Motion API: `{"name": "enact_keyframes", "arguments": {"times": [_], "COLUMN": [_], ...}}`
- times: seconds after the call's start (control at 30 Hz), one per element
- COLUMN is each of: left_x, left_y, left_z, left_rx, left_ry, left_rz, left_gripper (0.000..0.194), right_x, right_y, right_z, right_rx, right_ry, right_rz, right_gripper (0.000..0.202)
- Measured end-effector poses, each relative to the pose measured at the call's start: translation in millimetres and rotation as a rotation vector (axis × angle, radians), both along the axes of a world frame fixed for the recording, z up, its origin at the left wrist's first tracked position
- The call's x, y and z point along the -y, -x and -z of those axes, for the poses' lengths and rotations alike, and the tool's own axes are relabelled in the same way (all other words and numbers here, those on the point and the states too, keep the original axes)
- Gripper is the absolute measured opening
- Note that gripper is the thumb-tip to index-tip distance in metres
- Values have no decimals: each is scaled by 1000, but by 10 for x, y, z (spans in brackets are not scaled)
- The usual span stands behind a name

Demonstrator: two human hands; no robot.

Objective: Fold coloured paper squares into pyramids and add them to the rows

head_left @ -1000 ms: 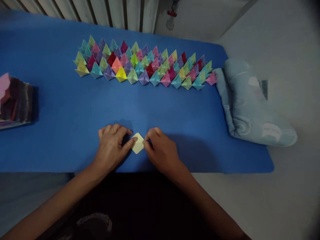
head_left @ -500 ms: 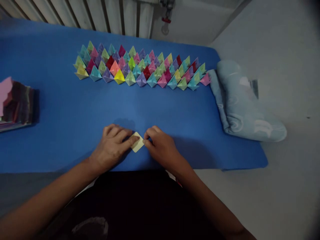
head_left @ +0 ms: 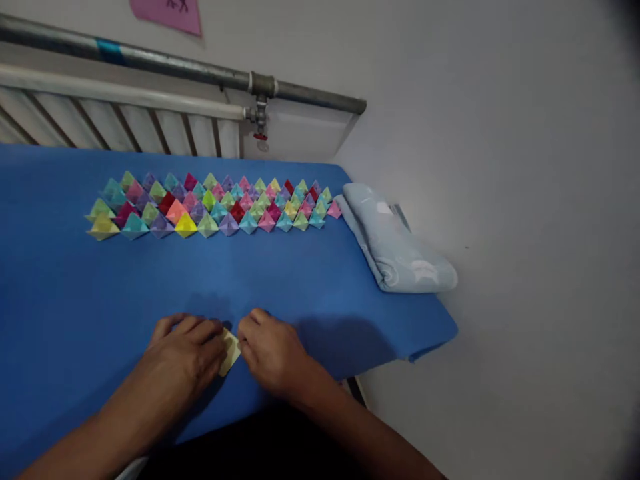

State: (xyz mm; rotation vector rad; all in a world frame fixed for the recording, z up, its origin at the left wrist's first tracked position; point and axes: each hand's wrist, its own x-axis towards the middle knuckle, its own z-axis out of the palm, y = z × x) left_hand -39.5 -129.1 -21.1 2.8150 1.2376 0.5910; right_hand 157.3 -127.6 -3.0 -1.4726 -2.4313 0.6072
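A small folded piece of pale yellow paper point(head_left: 230, 352) lies at the near part of the blue table. My left hand point(head_left: 185, 350) rests over its left side, fingers curled and covering part of it. My right hand point(head_left: 270, 350) pinches the paper's right corner, with the fingers closed. Beyond both hands, several rows of colourful folded paper boats point(head_left: 229, 225) stand close together across the table.
The blue tabletop point(head_left: 295, 273) ends on the right near a folded light-blue cloth point(head_left: 395, 247). Along the back wall are a white radiator point(head_left: 120, 127), a metal pipe point(head_left: 190, 70) and a valve point(head_left: 260, 120). A pink note point(head_left: 167, 13) hangs above.
The view has tilted up and turned right, bringing the pipe and pink note into sight; the paper stack at left is out of view. My left fingers now curl further over the yellow paper.
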Motion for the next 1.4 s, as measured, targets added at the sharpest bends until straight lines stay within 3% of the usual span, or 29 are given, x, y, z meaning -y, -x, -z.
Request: {"name": "enact_keyframes", "arguments": {"times": [0.1, 0.23, 0.4, 0.57, 0.7, 0.83, 0.9, 0.97, 1.1, 1.23, 1.4], "left_x": [-192, -373, -545, -592, -548, -471, -412, -353, -247, -153, -117], "left_y": [-101, -125, -108, -25, 100, 90, 9, -93, -251, -321, -266], "left_z": [-48, -9, 45, 34, -86, -299, -371, -391, -361, -333, -306], "left_rx": [20, 36, -48, -120, 190, 616, 847, 1079, 1293, 1388, 1238], "left_ry": [110, 197, 313, 524, 816, 1182, 1145, 1110, 1128, 1126, 1070], "left_rz": [31, 19, 60, 7, -84, -360, -578, -681, -686, -685, -590], "left_gripper": [27, 23, 27, 19, 11, 23, 29, 30, 32, 30, 24], "right_x": [8, 16, 67, 100, 86, 50, 26, 3, -16, -14, -14], "right_y": [13, 5, -58, -103, -116, -144, -141, -111, 22, 136, 105], "right_z": [-3, 28, 113, 184, 212, 157, 105, 61, 17, 38, 84], "right_rx": [46, 4, -251, -531, -719, -988, -1054, -1102, -1138, -1136, -949], "right_ry": [27, 53, 63, 91, 109, 292, 419, 492, 565, 512, 347], "right_rz": [18, 59, 177, 264, 324, 427, 456, 478, 463, 444, 401], "right_gripper": [9, 9, 4, 9, 8, 13, 17, 23, 25, 19, 16]}}
